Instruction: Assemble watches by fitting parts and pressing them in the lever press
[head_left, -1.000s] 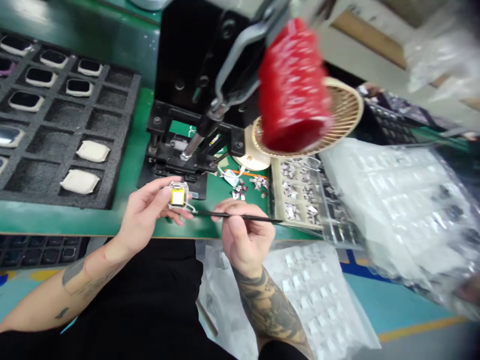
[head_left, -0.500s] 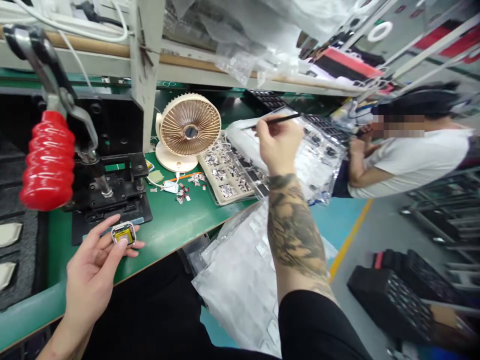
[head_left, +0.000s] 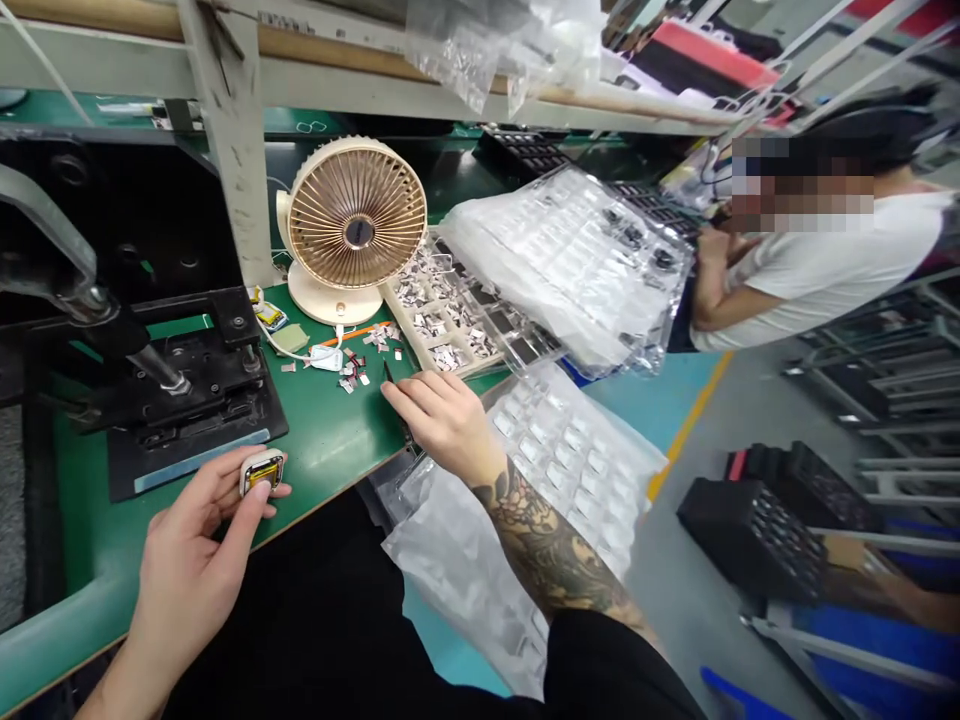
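The left hand grips a small watch case between its thumb and fingers, the thumb lying on the open side where yellow shows, just above the tabletop. Beyond that hand stands a black press, with a pale blue strip along its near edge, close to the fingertips. The right hand, palm down and well apart from the left, has its fingers closed on a thin black stick; the tip pokes out past the fingers and the hand hides most of the rest. Just beyond the right hand lie loose little parts, with a cream fan farther behind them. A divided tray full of similar pieces sits ahead of the right hand, and a plastic bag lies past it to the right. A co-worker in a white shirt is farther off to the right.
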